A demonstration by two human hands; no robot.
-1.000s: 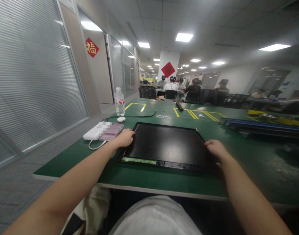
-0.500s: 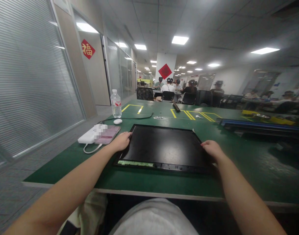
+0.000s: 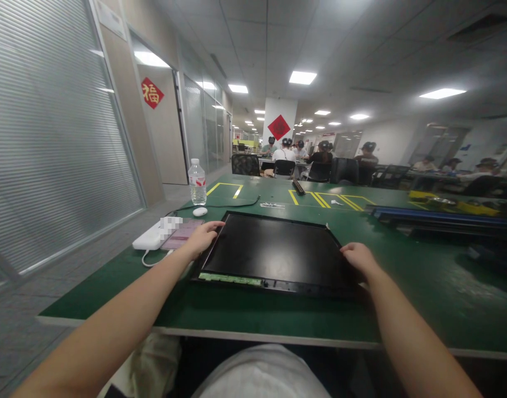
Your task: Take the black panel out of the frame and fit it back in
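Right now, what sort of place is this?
Likely an open-plan office doubling as a workshop: long green table with straight yellow markings, flat black rectangular panel on it, people in pale or dark tops beyond.

Glossy black panel (image 3: 273, 249), clear plastic bottle (image 3: 197, 182)

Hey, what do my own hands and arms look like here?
Your left hand and right hand are ungloved. No sleeves show on the arms; no watch, bracelet or cable is visible at either wrist. Any rings are too small to tell.
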